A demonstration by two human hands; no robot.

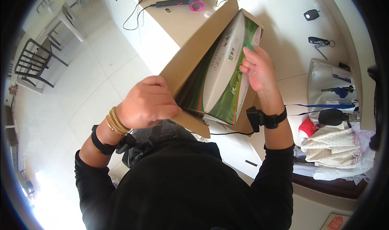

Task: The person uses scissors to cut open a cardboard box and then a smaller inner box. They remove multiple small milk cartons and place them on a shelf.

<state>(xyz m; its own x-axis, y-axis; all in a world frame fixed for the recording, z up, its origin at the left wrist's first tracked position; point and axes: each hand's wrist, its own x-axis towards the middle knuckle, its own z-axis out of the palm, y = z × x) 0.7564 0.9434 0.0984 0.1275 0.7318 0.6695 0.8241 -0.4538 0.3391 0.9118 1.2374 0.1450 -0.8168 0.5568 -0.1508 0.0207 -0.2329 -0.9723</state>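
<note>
In front of me a brown cardboard box [194, 52] stands tilted, its flaps folded outward. My left hand [149, 103] grips the near left edge of this box, with the fingers closed over the cardboard. Partly inside it is a green and white printed carton [223, 62], which also lies at a slant. A green strip [249, 45], perhaps the carton's handle, is pinched between the thumb and fingers of my right hand [258, 67]. The carton's lower end shows near the box's open flap, while its left side is in shadow against the cardboard.
Behind the box, a hair dryer [179, 3] with its cord lies on a white cabinet top [165, 20]. Keys [320, 43] hang on the wall at the right, above a silver bag [316, 78] and hanging clothes [331, 144]. A black chair [36, 62] stands at the far left.
</note>
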